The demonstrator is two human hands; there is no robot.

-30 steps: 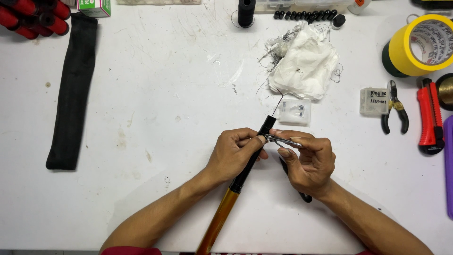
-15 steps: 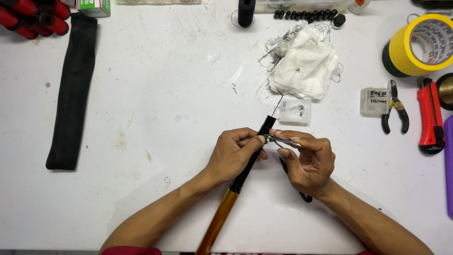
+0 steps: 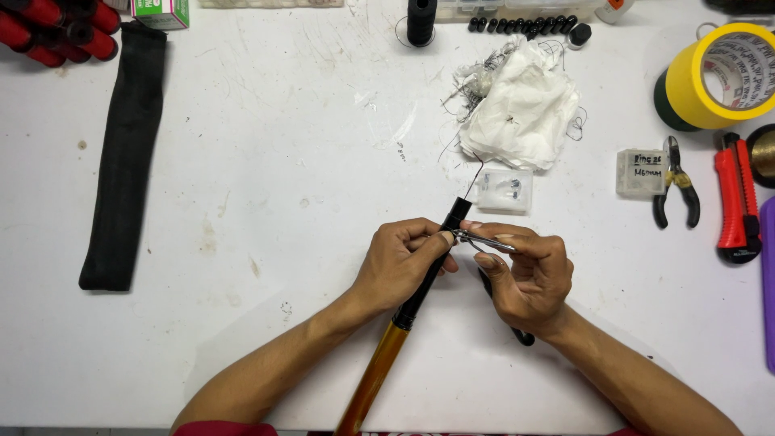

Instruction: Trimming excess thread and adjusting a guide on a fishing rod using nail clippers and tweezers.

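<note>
Left hand (image 3: 400, 262) closed round black-and-amber rod (image 3: 420, 287) — right hand (image 3: 525, 274) pinching small silver metal tool (image 3: 483, 240) against it.

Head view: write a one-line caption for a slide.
Left hand steadies a black-and-amber rod while right hand holds small metal pliers at it, on a white table.

Black-tipped, amber-handled slender rod (image 3: 420, 291); silver metal tweezers (image 3: 483, 239); white scuffed surface (image 3: 266, 161); yellow tape roll (image 3: 722, 77); red utility knife (image 3: 736, 198); black fabric sleeve (image 3: 125, 161).
</note>
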